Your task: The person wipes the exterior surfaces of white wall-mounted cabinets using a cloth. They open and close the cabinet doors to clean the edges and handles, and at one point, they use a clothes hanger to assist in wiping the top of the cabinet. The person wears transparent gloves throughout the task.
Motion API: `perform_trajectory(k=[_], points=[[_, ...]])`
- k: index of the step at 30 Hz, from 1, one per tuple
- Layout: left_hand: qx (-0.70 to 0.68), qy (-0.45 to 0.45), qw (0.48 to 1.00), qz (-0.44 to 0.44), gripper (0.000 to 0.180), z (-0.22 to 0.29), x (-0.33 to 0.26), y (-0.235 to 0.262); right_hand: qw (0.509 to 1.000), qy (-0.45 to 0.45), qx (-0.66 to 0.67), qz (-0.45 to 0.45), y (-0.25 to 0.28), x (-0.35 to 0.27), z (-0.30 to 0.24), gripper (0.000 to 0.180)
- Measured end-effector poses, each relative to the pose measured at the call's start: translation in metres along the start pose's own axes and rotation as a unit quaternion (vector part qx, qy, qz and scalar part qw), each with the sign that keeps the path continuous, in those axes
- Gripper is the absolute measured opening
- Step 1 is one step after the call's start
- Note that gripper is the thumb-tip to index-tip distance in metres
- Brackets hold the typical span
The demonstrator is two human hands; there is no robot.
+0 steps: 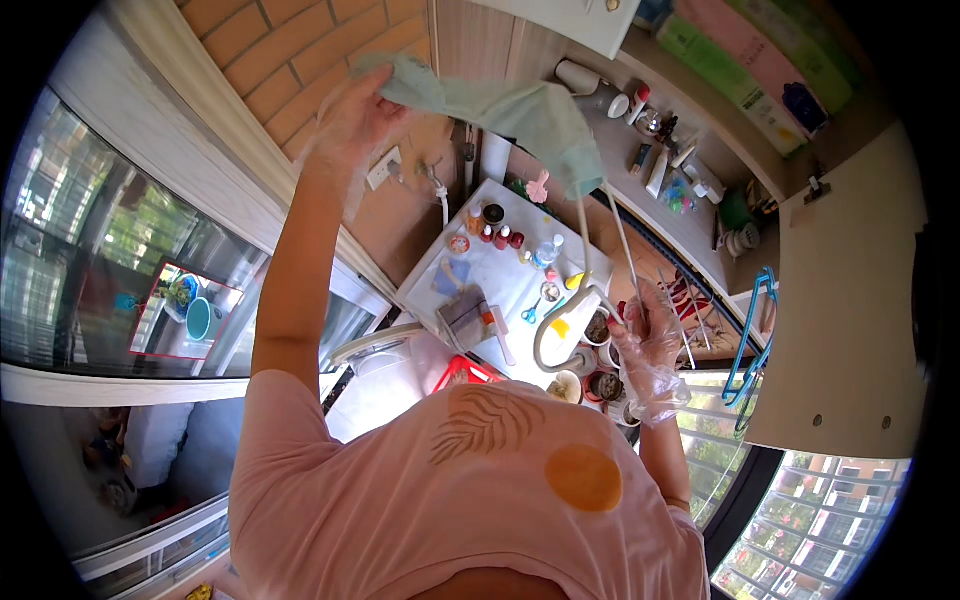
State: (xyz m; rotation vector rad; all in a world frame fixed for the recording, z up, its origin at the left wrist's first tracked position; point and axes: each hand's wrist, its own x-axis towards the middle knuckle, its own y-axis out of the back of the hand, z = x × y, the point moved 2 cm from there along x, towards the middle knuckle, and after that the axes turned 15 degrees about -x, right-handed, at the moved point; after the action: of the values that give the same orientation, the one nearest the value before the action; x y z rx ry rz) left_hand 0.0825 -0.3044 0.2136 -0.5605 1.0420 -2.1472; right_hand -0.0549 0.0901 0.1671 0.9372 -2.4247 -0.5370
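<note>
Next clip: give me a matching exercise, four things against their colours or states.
Things:
1. left hand
2. right hand
3. clothes hangers
4. cloth

States:
A. blue, hanging at the right
B. pale green, held up overhead
C. raised, gripping the cloth's upper end
D. lower, gloved in clear plastic, by the cloth's hanging strings

Pairs: 1-C, 2-D, 3-A, 4-B
</note>
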Motion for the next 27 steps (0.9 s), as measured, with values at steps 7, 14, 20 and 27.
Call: perform_trajectory(k=[7, 14, 20, 27], points=[[-0.016, 0.031, 0.998, 0.057, 0.023, 0.006, -0.016, -0.006, 0.999, -0.025, -0.021, 0.039, -0.005, -0.004, 0.009, 0.06], [0.339, -0.185, 0.919, 0.078, 0.021, 0.011, -0.048, -0.048, 0.992, 0.018, -0.126, -0.016, -0.003, 0.0, -0.011, 0.057], [0.414, -0.138, 0.899, -0.02, 0.02, 0.005, -0.051, -0.095, 0.99, 0.034, -0.113, -0.08, -0.011, 0.004, -0.028, 0.058], [0.599, -0.247, 0.742, -0.172, 0.017, -0.002, -0.054, -0.113, 0.981, 0.057, -0.171, -0.065, -0.018, 0.007, -0.029, 0.058]])
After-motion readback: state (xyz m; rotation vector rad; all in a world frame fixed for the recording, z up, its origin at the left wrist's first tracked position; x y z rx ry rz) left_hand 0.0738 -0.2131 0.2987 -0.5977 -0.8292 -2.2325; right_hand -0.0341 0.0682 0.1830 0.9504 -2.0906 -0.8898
